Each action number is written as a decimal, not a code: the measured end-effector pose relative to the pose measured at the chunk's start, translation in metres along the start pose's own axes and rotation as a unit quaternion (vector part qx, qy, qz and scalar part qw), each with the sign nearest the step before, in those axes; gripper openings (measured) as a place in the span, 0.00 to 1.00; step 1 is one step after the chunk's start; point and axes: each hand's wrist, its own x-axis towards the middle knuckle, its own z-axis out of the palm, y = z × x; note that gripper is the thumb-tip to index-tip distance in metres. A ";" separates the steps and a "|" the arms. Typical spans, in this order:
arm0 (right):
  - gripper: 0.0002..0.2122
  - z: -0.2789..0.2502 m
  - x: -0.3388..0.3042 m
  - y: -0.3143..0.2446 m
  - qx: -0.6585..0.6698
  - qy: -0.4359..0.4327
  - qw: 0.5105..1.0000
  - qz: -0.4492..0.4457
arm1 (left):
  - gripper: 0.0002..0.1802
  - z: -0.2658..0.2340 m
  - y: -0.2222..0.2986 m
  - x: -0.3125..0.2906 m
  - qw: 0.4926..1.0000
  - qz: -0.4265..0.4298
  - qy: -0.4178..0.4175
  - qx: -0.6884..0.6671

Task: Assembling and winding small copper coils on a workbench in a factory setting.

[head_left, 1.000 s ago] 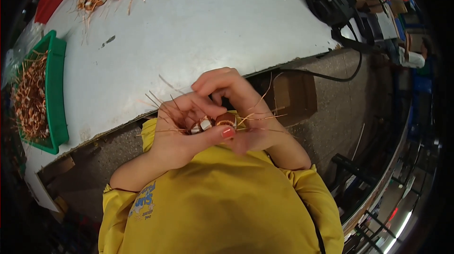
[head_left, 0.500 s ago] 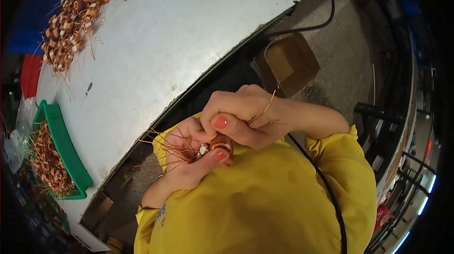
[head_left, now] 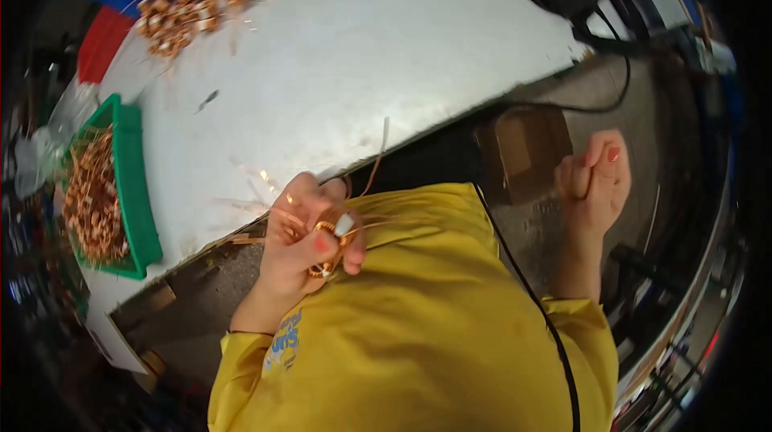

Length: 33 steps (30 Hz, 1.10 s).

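My left hand [head_left: 301,239] is closed around a copper-wound toroid coil [head_left: 342,227], in front of the yellow shirt. Part of the winding and a white patch show between thumb and fingers. Loose copper wire ends stick out past the hand, blurred, some toward the table and some to the right. More than one coil may be in the grip; the fingers hide this. Away to the right, my right hand [head_left: 595,183] is raised over the floor, its fingers curled and thumb pressed against them. Whatever the pinch holds, if anything, does not show.
A heap of copper coils [head_left: 197,2] lies on the white table [head_left: 322,62] at the far left. Nearer stands a green bin [head_left: 135,191] full of coils. A cardboard box [head_left: 527,151] sits on the floor beyond the table edge. A black cable [head_left: 527,295] hangs across my front.
My right hand has left the coil and swung far right. My left hand, still gripping, has turned and shifted slightly left. The view has tilted, bringing a black device into the top right.
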 end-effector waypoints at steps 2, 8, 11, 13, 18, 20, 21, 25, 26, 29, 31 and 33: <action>0.10 0.005 0.003 0.013 0.021 -0.009 0.999 0.024 | 0.08 0.001 0.008 0.004 1.000 -0.002 0.013 0.007; 0.10 0.015 -0.005 0.029 0.058 -0.014 0.996 0.064 | 0.11 0.019 0.049 0.033 0.947 0.125 0.289 -0.057; 0.10 0.024 -0.004 0.028 0.052 -0.034 0.995 0.075 | 0.10 0.012 0.060 0.032 0.955 0.134 0.258 -0.054; 0.11 0.029 0.000 0.028 0.035 -0.030 0.995 0.088 | 0.09 0.005 0.063 0.036 0.966 0.118 0.225 -0.050; 0.11 0.031 0.003 0.030 -0.007 -0.036 0.996 0.077 | 0.10 -0.014 0.092 0.043 0.969 0.183 0.146 0.077; 0.11 0.029 0.004 0.035 -0.053 -0.042 0.995 0.069 | 0.10 -0.013 0.092 0.045 0.967 0.188 0.163 0.062; 0.11 0.030 0.004 0.036 -0.056 -0.041 0.995 0.068 | 0.10 -0.012 0.090 0.046 0.963 0.191 0.183 0.048; 0.07 0.047 -0.003 0.037 -0.183 -0.085 0.973 0.109 | 0.10 0.003 0.070 0.051 0.959 0.157 0.235 0.013; 0.05 0.064 -0.002 0.030 -0.228 -0.164 0.955 0.095 | 0.10 0.011 0.059 0.052 0.960 0.128 0.247 0.005; 0.05 0.089 0.003 0.024 -0.240 -0.338 0.906 0.085 | 0.09 0.023 0.039 0.056 0.964 0.065 0.259 -0.015; 0.06 0.098 0.002 0.029 -0.238 -0.373 0.893 0.080 | 0.08 0.022 0.028 0.057 0.967 0.065 0.244 0.024; 0.08 0.111 -0.002 0.038 0.036 -0.220 0.959 0.174 | 0.07 0.020 0.017 0.057 0.969 0.069 0.229 0.062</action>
